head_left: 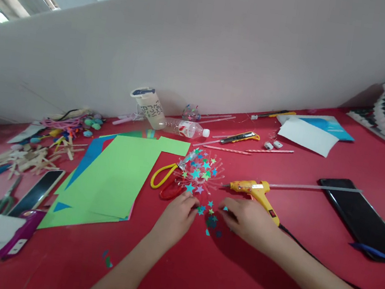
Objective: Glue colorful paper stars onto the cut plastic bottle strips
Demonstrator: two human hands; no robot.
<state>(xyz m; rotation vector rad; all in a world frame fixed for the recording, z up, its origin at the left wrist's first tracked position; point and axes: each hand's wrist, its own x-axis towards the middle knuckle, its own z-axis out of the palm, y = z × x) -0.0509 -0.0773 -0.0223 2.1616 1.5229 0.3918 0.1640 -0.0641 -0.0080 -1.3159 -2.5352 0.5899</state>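
Note:
In the head view, a clear plastic piece with splayed strips (pixel 216 179) lies at the centre, covered with blue, green and teal paper stars (pixel 206 165). My left hand (pixel 175 215) is at its near edge with fingers curled together; what they hold, if anything, is hidden. My right hand (pixel 248 220) pinches a small teal star (pixel 225 209). Between the hands are several loose stars (pixel 211 211) on the red tabletop. Scissors with yellow and red handles (pixel 162 176) lie left of the clear piece. Just behind my right hand is a yellow hot glue gun (pixel 257 189), a glue stick (pixel 311 187) in its back.
Green paper sheets (pixel 119 172) cover the left-centre. Further left lie phones (pixel 36 192) and wooden craft pieces (pixel 34 162). Behind are a paper cup (pixel 150 108), a plastic bottle (pixel 182 128) and a utility knife (pixel 240 137). A black tablet (pixel 359 215) lies right; the glue gun's cord (pixel 309 258) runs under my right arm.

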